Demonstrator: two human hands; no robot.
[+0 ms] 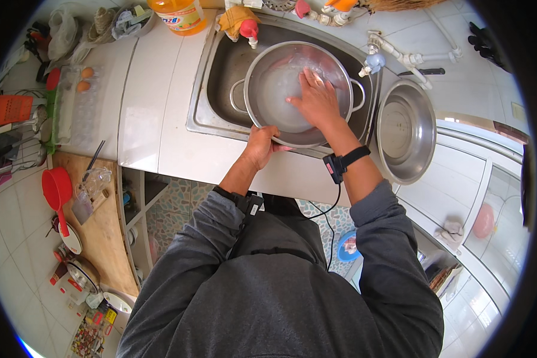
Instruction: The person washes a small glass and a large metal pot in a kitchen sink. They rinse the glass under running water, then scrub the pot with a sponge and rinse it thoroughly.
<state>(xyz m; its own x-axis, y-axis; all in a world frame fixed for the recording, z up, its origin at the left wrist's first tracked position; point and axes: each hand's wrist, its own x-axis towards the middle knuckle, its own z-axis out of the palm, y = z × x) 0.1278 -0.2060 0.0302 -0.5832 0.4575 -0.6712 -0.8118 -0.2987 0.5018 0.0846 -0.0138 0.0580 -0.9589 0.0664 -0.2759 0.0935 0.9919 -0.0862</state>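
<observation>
A stainless steel pot (260, 76) with two loop handles sits in the metal sink (219, 91), tilted slightly if at all. Cloudy whitish water (279, 105) covers its bottom. At the pot's near rim, my left hand (262, 144) grips the edge, thumb on top and fingers underneath. My right hand (317, 98) reaches inside the pot, palm down with the fingers spread; nothing shows in its grasp. Whether its fingertips touch the pot wall I cannot tell. A red-handled tap (249, 30) is by the far left rim, and a blue-handled tap (374, 63) stands to the right.
Right of the sink stands a metal basin (407, 134), with a knife (423, 71) behind it. A jug of orange liquid (183, 20) is at the back left. Further left are eggs (86, 85) in a plastic tray and a wooden cutting board (96, 241) bearing a cleaver (84, 212).
</observation>
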